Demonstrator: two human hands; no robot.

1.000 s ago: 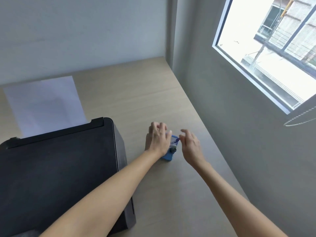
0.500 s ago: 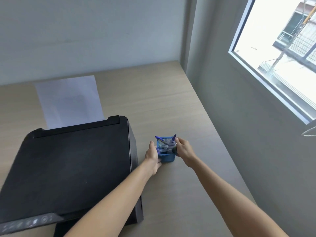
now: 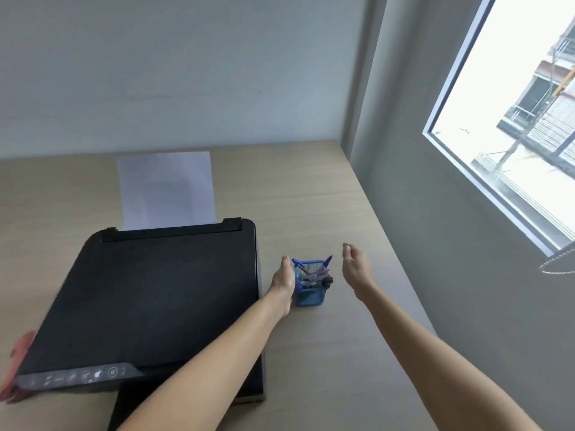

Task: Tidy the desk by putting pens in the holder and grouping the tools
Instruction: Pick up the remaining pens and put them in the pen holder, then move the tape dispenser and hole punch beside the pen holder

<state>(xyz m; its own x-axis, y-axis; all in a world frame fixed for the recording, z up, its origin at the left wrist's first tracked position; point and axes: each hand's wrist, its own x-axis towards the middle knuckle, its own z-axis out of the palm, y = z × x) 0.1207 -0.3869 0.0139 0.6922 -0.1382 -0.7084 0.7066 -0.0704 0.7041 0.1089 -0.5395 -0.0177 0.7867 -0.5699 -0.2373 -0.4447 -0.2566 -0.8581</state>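
Left hand (image 3: 284, 283) is resting flat against the blue mesh holder (image 3: 309, 286), fingers extended, not gripping. Right hand (image 3: 356, 270) is hovering beside it, released. Holder with pens (image 3: 311, 273) is standing on the table (image 3: 326, 197), beside the printer (image 3: 155, 293).

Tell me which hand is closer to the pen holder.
The left hand. It sits right against the blue holder's left side, while the right hand hangs open, apart from it on the right.

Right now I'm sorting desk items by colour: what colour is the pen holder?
Blue mesh pen holder, clearest in the head view.
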